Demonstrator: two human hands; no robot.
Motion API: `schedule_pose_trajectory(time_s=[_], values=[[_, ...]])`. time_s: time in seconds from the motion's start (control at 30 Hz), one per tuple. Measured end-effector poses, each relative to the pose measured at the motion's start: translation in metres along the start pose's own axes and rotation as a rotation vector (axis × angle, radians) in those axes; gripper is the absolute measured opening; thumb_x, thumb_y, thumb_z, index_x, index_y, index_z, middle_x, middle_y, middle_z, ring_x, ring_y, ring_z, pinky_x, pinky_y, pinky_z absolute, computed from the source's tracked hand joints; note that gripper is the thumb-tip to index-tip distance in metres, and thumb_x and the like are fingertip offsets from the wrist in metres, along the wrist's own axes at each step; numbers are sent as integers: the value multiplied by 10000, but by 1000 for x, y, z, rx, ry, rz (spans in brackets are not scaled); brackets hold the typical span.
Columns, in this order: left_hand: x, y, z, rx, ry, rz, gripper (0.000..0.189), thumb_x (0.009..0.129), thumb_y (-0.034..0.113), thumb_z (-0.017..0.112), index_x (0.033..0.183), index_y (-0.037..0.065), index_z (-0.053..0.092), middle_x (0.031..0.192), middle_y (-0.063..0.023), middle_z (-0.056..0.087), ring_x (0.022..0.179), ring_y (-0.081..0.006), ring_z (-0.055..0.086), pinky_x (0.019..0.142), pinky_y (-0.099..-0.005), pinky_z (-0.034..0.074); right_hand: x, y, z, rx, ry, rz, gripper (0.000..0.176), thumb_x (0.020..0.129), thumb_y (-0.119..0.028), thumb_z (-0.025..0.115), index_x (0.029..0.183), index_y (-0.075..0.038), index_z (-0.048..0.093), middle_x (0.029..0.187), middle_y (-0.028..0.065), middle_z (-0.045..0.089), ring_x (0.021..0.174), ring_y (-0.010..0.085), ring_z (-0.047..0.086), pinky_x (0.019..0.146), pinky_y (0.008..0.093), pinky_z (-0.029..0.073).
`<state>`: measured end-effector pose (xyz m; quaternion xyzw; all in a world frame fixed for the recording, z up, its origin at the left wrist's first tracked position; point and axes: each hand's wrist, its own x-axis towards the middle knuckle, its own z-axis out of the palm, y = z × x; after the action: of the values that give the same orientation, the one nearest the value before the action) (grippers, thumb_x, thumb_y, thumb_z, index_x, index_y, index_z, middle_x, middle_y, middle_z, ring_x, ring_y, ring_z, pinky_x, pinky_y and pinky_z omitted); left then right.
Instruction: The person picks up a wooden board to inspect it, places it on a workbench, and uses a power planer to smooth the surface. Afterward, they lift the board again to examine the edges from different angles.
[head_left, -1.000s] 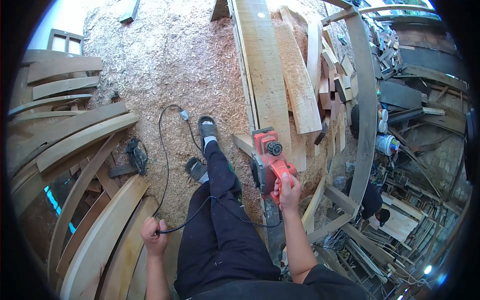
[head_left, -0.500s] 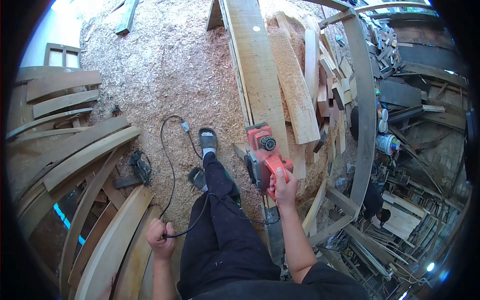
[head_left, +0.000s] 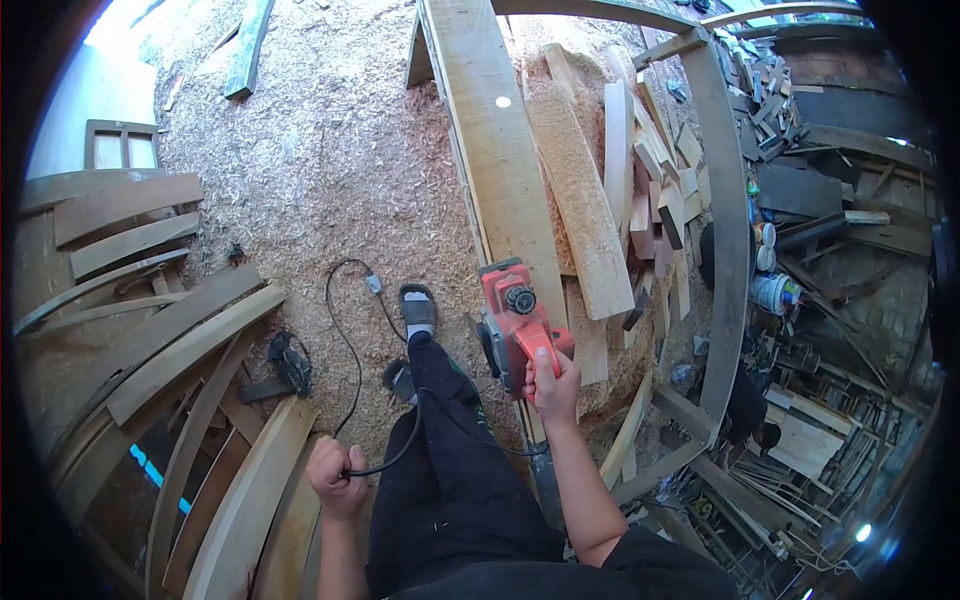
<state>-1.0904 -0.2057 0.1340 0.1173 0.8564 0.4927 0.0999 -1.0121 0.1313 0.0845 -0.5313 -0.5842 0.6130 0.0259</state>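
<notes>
A red electric planer [head_left: 512, 315] rests on a long pale plank [head_left: 495, 150] that runs up and away in front of me. My right hand [head_left: 553, 385] is wrapped round its rear handle. At lower left, my left hand [head_left: 337, 475] is closed on a black power cable [head_left: 395, 460], held off the floor beside my leg. The cable loops up over the shavings past a small grey connector [head_left: 374, 284] and also runs across my legs toward the plank. The planer's underside is hidden.
Curved boards [head_left: 240, 500] are stacked at left. Cut timber [head_left: 580, 210] lies right of the plank, beside a wooden frame [head_left: 722, 200]. Shavings cover the floor [head_left: 300, 150]. Another person [head_left: 750, 415] is bent low at right, near white buckets [head_left: 772, 292].
The planer and my right hand appear slightly further left and lower in view. My left hand has shifted a little to the right, still holding the cable. The view has shifted slightly.
</notes>
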Motion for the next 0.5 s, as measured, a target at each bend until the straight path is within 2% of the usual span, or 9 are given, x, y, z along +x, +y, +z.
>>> schedule_pose_trajectory(time_s=[0.13, 0.17, 0.23, 0.33, 0.4, 0.5], values=[[32, 10, 7, -17, 6, -4, 422, 879, -56, 692, 668, 48, 341, 621, -71, 358, 572, -228, 344, 550, -386, 248, 8, -10, 9, -3, 6, -12, 374, 1033, -331, 632, 813, -31, 666, 620, -14, 588, 506, 56, 544, 469, 242, 414], [40, 11, 9, -22, 4, -3, 422, 879, -56, 692, 668, 48, 341, 621, -71, 358, 572, -228, 344, 550, -386, 248, 10, -12, 9, 1, -27, 3, 326, 1048, -309, 642, 874, -32, 633, 688, 1, 574, 539, 66, 523, 476, 222, 440], [56, 13, 11, 2, 21, -7, 413, 820, -93, 695, 648, 52, 348, 616, -77, 376, 570, -244, 359, 545, -385, 264, 16, -18, 12, -5, -32, 5, 330, 1046, -312, 645, 872, -32, 634, 691, 0, 579, 541, 66, 525, 478, 222, 442], [79, 16, 15, -8, 46, 24, 415, 826, -90, 698, 653, 53, 348, 618, -75, 370, 569, -243, 349, 543, -383, 257, 27, -27, 20, -30, -28, -10, 349, 1041, -329, 652, 854, -34, 635, 692, 0, 587, 547, 63, 533, 483, 219, 446], [89, 16, 14, -5, 59, 43, 416, 826, -91, 698, 654, 55, 349, 619, -75, 369, 569, -242, 349, 543, -382, 257, 32, -35, 26, -57, 0, -52, 354, 1030, -304, 633, 793, -43, 661, 601, -25, 576, 495, 57, 536, 467, 255, 406], [105, 26, 13, -10, 91, 70, 422, 826, -92, 698, 653, 59, 345, 620, -75, 373, 568, -240, 350, 542, -379, 258, 37, -51, 34, -59, -2, -28, 361, 1029, -308, 633, 785, -44, 661, 596, -22, 576, 496, 56, 532, 466, 259, 404]])
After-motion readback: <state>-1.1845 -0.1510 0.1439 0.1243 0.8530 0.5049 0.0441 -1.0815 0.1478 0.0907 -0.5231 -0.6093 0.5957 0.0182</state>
